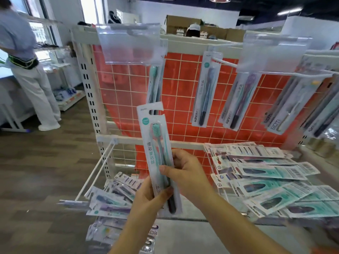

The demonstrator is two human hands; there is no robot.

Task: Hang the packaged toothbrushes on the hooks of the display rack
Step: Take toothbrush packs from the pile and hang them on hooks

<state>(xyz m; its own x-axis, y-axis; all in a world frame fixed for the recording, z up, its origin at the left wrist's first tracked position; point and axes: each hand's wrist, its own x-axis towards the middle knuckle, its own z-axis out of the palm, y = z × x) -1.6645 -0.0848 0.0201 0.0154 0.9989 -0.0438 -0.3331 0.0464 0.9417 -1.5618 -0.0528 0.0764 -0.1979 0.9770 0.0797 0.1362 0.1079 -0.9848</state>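
1. The display rack (183,88) is a white wire grid over an orange backing, with white metal hooks (225,62) carrying clear plastic tags.
2. Flat packs hang from the far hooks; more lie loose in a pile (271,180) on the shelf at near right.
3. The toothbrush pack (156,149), a long, glossy card with a hook slot on top, stands nearly upright below the left hook.
4. The left hand (148,200) pinches its lower end, and the right hand (187,171) grips its right edge, both closed on it.

Person (23,57) standing far left by window (39,28), wood floor (45,162) below; cardboard boxes (183,22) behind, ceiling lights (288,11) top right.
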